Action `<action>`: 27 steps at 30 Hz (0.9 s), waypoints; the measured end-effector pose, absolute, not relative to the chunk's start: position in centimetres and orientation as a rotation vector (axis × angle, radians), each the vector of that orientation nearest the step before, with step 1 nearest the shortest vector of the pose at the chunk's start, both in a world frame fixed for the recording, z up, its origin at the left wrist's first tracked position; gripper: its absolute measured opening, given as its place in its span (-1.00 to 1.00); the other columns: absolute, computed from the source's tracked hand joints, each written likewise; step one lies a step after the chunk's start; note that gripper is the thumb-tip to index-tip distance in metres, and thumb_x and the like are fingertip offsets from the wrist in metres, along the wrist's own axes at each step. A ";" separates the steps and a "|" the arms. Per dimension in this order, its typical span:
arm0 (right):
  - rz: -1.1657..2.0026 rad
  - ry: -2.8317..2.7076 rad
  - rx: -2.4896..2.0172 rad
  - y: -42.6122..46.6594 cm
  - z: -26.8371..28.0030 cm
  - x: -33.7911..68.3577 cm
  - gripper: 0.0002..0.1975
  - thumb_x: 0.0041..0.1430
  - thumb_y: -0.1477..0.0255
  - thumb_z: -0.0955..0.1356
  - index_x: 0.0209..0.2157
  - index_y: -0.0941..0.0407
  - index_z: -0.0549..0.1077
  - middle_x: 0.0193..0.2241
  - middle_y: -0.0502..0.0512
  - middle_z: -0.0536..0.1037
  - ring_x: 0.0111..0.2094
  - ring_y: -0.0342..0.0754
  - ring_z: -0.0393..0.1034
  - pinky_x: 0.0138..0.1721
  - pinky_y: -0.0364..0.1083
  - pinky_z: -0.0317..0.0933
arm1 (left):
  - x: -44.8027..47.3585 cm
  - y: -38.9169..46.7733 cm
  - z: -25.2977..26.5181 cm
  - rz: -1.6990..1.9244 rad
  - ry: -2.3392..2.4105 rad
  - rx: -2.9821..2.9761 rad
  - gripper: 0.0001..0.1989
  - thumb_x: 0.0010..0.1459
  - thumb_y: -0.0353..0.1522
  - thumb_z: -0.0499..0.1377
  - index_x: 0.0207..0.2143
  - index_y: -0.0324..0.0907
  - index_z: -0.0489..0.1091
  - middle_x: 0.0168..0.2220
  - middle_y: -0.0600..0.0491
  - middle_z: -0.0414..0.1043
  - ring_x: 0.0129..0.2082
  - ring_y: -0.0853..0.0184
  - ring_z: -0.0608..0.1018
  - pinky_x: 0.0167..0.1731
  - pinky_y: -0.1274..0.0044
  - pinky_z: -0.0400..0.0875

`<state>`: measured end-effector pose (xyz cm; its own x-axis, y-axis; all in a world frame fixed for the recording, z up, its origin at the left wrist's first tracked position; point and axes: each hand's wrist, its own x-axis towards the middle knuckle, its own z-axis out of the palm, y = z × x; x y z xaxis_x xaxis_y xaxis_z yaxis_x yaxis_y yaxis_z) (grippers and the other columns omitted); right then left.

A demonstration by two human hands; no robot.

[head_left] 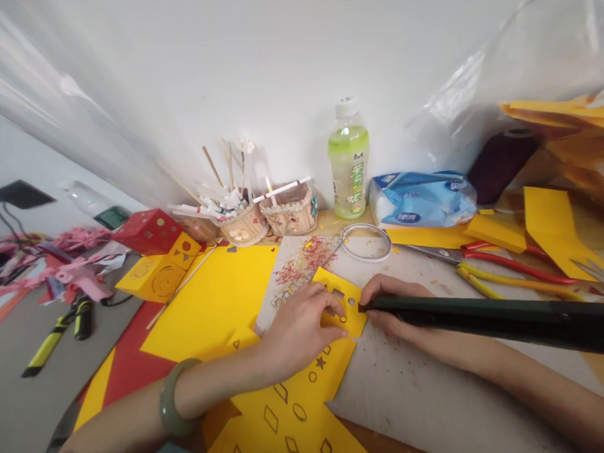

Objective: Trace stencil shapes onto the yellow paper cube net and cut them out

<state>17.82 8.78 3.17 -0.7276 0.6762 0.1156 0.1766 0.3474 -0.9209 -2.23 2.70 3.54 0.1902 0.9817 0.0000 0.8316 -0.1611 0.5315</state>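
A small piece of yellow card [357, 292] with drawn and dark little shapes lies between my hands. My left hand [302, 330], with a green bangle on the wrist, rests over its left side, thumb and bent fingers apart. The fingers of my right hand [385, 323] are closed around the narrow end of a long dark green bar-shaped tool [498, 322], whose tip meets the card's right edge. That bar hides part of the right hand, and its exact kind is unclear. Beneath my left forearm, a larger yellow sheet [283, 433] bears outlined diamonds, stars and ovals.
Behind stand a drink bottle [348, 165], a blue tissue pack [423, 200] and decorated baskets [289, 209]. Red-handled scissors [520, 266] and yellow-handled ones lie at right, a tape roll [366, 243] nearer the middle. Red and yellow boxes [149, 232] and a yellow-black tool [46, 349] are left.
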 end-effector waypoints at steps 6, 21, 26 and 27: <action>1.348 -2.148 -0.744 8.8 3.5 17.8 -0.92 0.18 0.37 0.27 -0.34 0.06 0.36 -0.45 -0.03 0.44 -0.45 -0.12 0.32 -0.43 -0.13 0.23 | -2.3 2.9 3.5 0.503 1.677 1.971 -0.85 -0.03 -0.45 0.34 -0.40 -0.18 0.41 -0.30 0.08 0.42 -0.21 0.25 0.46 -0.16 0.40 0.34; 1.250 -2.143 -0.878 8.0 2.0 16.3 -0.89 -0.01 0.46 0.29 -0.37 0.05 0.42 -0.49 -0.07 0.51 -0.47 -0.12 0.36 -0.44 -0.16 0.22 | -2.9 4.8 4.0 0.420 1.532 1.860 -0.88 0.01 -0.53 0.16 -0.45 -0.18 0.47 -0.38 0.13 0.52 -0.32 0.35 0.51 -0.28 0.56 0.36; 1.104 -2.153 -0.972 7.4 1.9 15.7 -0.88 -0.03 0.45 0.28 -0.40 0.04 0.43 -0.54 -0.08 0.51 -0.52 -0.13 0.36 -0.47 -0.16 0.21 | -3.0 4.9 3.8 0.426 1.544 1.869 -0.91 0.01 -0.48 0.17 -0.43 -0.19 0.48 -0.40 0.12 0.51 -0.35 0.34 0.51 -0.33 0.56 0.35; 1.084 -2.158 -0.976 7.3 2.0 15.6 -0.88 -0.04 0.45 0.28 -0.41 0.04 0.42 -0.54 -0.08 0.52 -0.53 -0.13 0.37 -0.48 -0.16 0.21 | -3.0 4.8 3.8 0.428 1.547 1.873 -0.91 0.02 -0.48 0.16 -0.43 -0.19 0.47 -0.41 0.11 0.51 -0.36 0.35 0.51 -0.34 0.56 0.35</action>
